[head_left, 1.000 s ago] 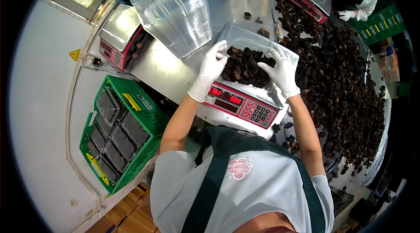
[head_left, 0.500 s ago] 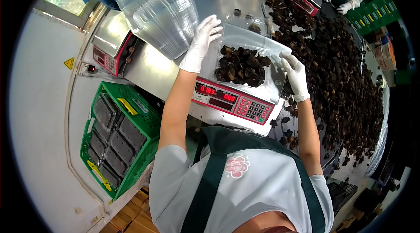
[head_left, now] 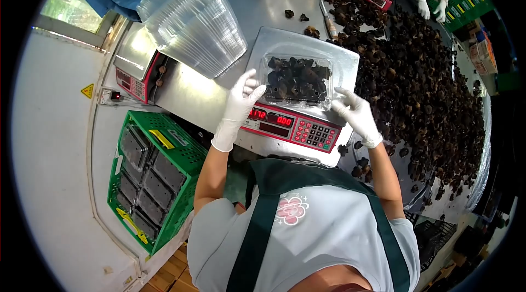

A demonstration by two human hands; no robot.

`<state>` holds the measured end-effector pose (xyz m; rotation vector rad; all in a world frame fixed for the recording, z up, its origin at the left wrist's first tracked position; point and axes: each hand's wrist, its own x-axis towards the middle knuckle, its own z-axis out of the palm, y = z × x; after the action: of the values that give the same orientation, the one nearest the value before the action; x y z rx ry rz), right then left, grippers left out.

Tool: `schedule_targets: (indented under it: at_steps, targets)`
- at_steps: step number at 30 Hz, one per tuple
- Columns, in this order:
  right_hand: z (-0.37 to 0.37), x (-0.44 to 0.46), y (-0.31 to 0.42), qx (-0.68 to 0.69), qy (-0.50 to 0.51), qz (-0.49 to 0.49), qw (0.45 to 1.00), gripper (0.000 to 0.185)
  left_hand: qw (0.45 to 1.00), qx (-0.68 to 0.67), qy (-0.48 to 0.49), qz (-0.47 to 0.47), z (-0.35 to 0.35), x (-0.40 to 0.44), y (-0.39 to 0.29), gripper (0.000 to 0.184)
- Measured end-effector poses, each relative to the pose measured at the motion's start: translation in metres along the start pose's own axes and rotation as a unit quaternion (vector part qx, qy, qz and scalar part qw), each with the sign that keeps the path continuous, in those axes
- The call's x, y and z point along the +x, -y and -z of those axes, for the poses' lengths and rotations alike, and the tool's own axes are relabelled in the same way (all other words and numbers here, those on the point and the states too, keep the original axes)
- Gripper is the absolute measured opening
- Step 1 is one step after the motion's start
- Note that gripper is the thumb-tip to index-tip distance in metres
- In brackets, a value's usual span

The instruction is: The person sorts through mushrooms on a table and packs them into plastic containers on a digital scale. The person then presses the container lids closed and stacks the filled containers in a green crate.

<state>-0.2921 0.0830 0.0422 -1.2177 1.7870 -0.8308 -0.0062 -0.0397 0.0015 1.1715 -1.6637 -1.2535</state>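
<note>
Head view: left hand (head_left: 239,103) partly hides the scale display (head_left: 258,114).

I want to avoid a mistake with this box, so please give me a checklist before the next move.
1. Clear box on the scale: ok
2. Lid over the dark pieces: ok
3. Lid edges fully pressed shut: cannot tell
4. Whole weight reading visible: not ok, its left end is hidden
5. Left hand and right hand beside the box: ok
6. Free space in the green crate: cannot tell
</note>
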Motion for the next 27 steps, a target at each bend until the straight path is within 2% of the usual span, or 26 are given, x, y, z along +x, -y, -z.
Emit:
schedule_targets:
  at_steps: [1,2,4,5,7,10,15,17,20,23,27]
  targets:
    - [-0.005,-0.001,0.000,-0.001,0.006,-0.002,1.000,0.056,0.996,-0.049,0.020,0.077,0.000,-0.002,0.000,0.042]
    - [-0.011,-0.001,0.000,-0.003,0.012,-0.003,1.000,0.058,0.996,-0.049,0.020,0.075,0.002,-0.003,-0.001,0.042]
    - [-0.014,0.001,0.000,-0.002,0.006,-0.018,1.000,0.053,0.975,-0.109,0.079,0.180,0.006,-0.004,-0.002,0.036]
    - [-0.015,0.002,-0.002,0.052,0.003,-0.040,0.998,0.050,0.971,-0.109,0.098,0.187,0.009,-0.004,-0.003,0.036]
    - [-0.014,0.003,0.004,0.124,0.020,-0.082,0.989,0.038,0.966,-0.129,0.118,0.191,0.013,-0.007,-0.002,0.036]
    - [-0.014,0.006,0.000,0.175,0.014,-0.084,0.981,0.034,0.958,-0.153,0.149,0.193,0.014,-0.012,-0.007,0.037]
    - [-0.011,0.009,-0.001,0.178,0.045,-0.079,0.980,0.017,0.957,-0.155,0.155,0.192,0.008,-0.017,-0.014,0.039]
    - [-0.010,0.005,0.000,0.188,0.050,-0.076,0.978,0.016,0.946,-0.184,0.142,0.224,0.003,-0.021,-0.017,0.035]
    - [-0.012,0.000,-0.004,0.201,0.055,-0.064,0.976,0.017,0.949,-0.183,0.144,0.214,0.001,-0.028,-0.017,0.034]
    - [-0.022,0.000,-0.023,0.180,0.020,0.046,0.982,0.017,0.964,-0.135,0.131,0.189,-0.004,-0.035,-0.013,0.030]
    - [-0.024,-0.005,-0.021,0.077,-0.020,0.070,0.994,0.018,0.975,-0.115,0.103,0.162,-0.009,-0.040,-0.006,0.029]
